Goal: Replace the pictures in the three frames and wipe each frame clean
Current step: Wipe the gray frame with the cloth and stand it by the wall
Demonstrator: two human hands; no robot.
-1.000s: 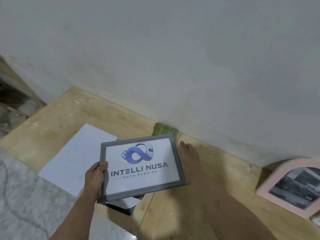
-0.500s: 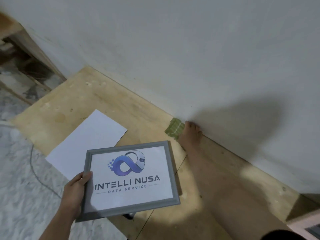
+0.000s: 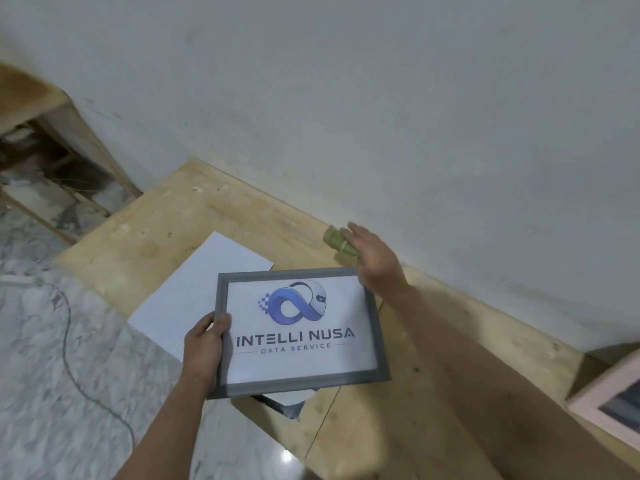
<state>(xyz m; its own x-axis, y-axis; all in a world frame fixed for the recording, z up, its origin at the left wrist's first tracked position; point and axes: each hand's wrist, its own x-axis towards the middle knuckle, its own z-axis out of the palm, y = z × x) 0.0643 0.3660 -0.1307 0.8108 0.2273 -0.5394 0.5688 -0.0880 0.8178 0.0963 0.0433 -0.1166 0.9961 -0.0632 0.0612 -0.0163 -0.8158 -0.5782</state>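
Pale plywood boards [image 3: 242,216] run along a white wall. Above them, the left hand [image 3: 202,353] clamps the grey rectangular picture frame [image 3: 298,332] by its left edge, logo print facing up. Beyond its far corner, the right hand [image 3: 375,263] closes on a crumpled green cloth [image 3: 337,241].

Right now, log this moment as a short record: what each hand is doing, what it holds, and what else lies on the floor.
left hand: grips the left edge of the grey frame, held face up above the floor
frame picture: Intelli Nusa logo print
right hand: at the green cloth by the wall; grip not clear
white sheet: flat on the plywood board, partly under the frame
pink frame: right edge, cropped
wiping: not yet started
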